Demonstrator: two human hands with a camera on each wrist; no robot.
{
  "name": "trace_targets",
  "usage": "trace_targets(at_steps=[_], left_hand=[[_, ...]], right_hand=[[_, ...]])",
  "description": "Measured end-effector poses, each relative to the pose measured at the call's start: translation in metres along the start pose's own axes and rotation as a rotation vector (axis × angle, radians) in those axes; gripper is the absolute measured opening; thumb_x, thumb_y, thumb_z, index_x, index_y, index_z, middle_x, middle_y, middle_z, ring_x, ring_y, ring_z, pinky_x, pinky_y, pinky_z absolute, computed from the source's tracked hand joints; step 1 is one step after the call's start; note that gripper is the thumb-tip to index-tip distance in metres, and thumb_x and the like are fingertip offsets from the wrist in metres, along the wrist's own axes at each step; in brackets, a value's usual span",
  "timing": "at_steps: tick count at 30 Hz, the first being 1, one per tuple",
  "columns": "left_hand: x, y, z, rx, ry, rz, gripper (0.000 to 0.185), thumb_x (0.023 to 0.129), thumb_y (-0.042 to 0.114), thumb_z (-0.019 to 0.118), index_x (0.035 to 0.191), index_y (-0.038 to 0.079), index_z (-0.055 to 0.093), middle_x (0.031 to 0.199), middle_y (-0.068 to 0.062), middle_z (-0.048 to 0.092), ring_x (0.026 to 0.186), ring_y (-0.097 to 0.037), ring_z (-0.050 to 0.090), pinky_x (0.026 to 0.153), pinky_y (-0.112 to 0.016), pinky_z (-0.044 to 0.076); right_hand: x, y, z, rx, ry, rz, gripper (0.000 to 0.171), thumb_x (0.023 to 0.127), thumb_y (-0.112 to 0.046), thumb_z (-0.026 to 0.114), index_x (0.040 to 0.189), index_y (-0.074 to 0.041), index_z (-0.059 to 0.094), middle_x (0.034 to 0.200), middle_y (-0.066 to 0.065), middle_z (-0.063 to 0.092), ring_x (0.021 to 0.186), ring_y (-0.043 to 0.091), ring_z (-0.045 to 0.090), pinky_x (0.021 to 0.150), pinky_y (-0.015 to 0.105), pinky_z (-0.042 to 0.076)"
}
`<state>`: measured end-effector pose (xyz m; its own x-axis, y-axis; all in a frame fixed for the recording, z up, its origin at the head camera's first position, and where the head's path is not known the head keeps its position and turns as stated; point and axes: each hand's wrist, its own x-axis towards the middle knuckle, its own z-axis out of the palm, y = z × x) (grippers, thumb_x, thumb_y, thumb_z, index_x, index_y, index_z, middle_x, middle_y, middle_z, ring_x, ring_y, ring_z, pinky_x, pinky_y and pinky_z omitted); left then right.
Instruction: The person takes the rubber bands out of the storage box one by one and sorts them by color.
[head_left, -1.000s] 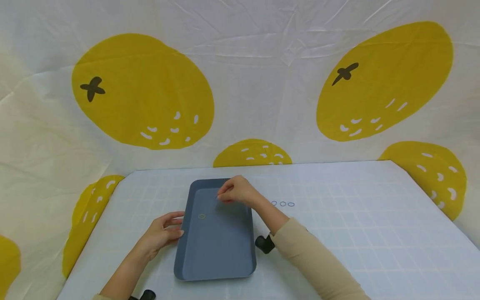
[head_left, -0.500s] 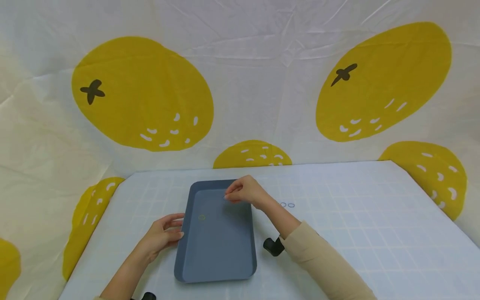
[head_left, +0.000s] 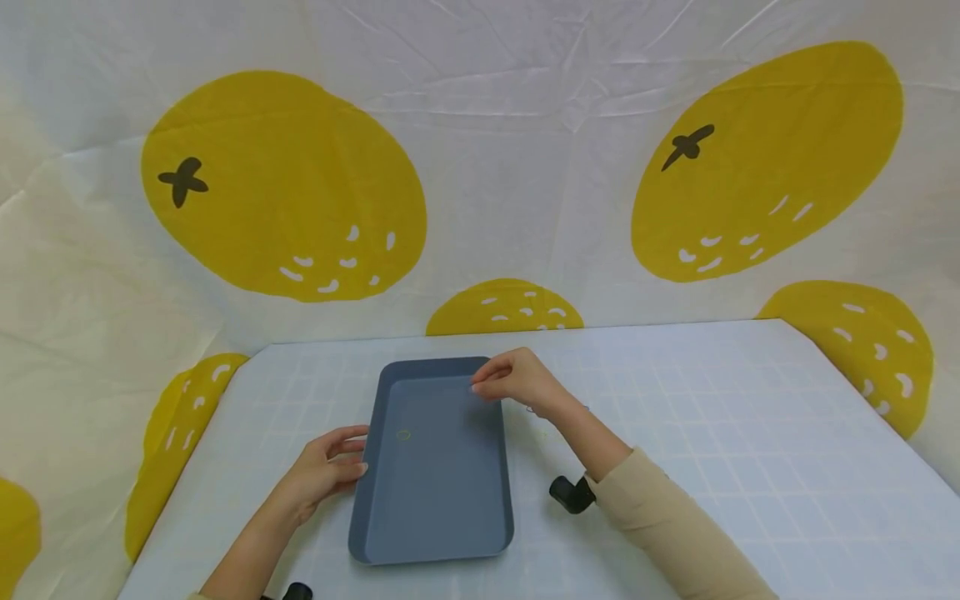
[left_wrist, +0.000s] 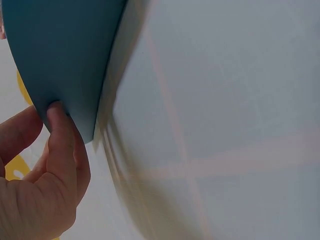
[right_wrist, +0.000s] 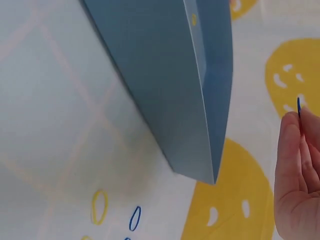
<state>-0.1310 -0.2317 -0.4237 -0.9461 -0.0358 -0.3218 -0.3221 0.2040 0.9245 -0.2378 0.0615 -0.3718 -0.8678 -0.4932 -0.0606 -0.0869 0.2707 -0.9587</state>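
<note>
Smooth matt blue-grey plastic, by the look of it, for the tray point(head_left: 435, 500) at lower centre. Thin rubbery loops for the small bands point(right_wrist: 99, 206) beside it. Smooth pale sheet printed with a faint grid over the table point(head_left: 712, 433). Creased, slightly glossy white cloth with yellow fruit prints for the backdrop point(head_left: 480, 150) across the upper frame. Soft beige knit for the sleeve point(head_left: 667, 525), lower right.

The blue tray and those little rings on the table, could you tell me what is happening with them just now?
A person's left hand touches the left edge of the blue tray, which lies flat on the gridded table. The right hand hovers over the tray's far right corner, pinching a small blue ring at its fingertips. One yellowish ring already lies inside the tray. More rings, one yellow and one blue, lie on the table beside the tray.
</note>
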Motion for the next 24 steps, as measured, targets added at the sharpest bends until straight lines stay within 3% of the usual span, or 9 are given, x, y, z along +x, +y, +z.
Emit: trace_targets(at_steps=[10, 16, 24], left_hand=[[-0.001, 0.000, 0.000, -0.002, 0.005, -0.002, 0.058, 0.080, -0.012, 0.060, 0.135, -0.004, 0.041, 0.125, -0.028, 0.048, 0.103, -0.027, 0.058, 0.073, -0.036, 0.053], [-0.001, 0.000, 0.000, -0.014, -0.003, 0.000, 0.059, 0.079, -0.012, 0.061, 0.135, -0.005, 0.041, 0.125, -0.028, 0.048, 0.103, -0.026, 0.058, 0.074, -0.035, 0.053], [-0.001, 0.000, -0.001, -0.009, -0.011, 0.005, 0.059, 0.080, -0.011, 0.061, 0.135, -0.005, 0.040, 0.126, -0.028, 0.048, 0.106, -0.028, 0.057, 0.074, -0.035, 0.053]], right_hand=[[-0.008, 0.004, -0.015, 0.006, 0.032, 0.004, 0.021, 0.082, -0.007, 0.070, 0.100, 0.003, 0.070, 0.094, 0.012, 0.070, 0.086, 0.029, 0.065, 0.077, 0.034, 0.053], [-0.011, 0.008, -0.022, -0.017, 0.052, 0.030, 0.025, 0.084, -0.005, 0.068, 0.105, 0.006, 0.067, 0.095, 0.013, 0.070, 0.085, 0.028, 0.065, 0.080, 0.043, 0.052], [-0.015, 0.012, -0.029, -0.026, 0.087, 0.050, 0.023, 0.083, -0.006, 0.068, 0.103, 0.005, 0.068, 0.090, 0.011, 0.070, 0.090, 0.040, 0.062, 0.081, 0.049, 0.050]])
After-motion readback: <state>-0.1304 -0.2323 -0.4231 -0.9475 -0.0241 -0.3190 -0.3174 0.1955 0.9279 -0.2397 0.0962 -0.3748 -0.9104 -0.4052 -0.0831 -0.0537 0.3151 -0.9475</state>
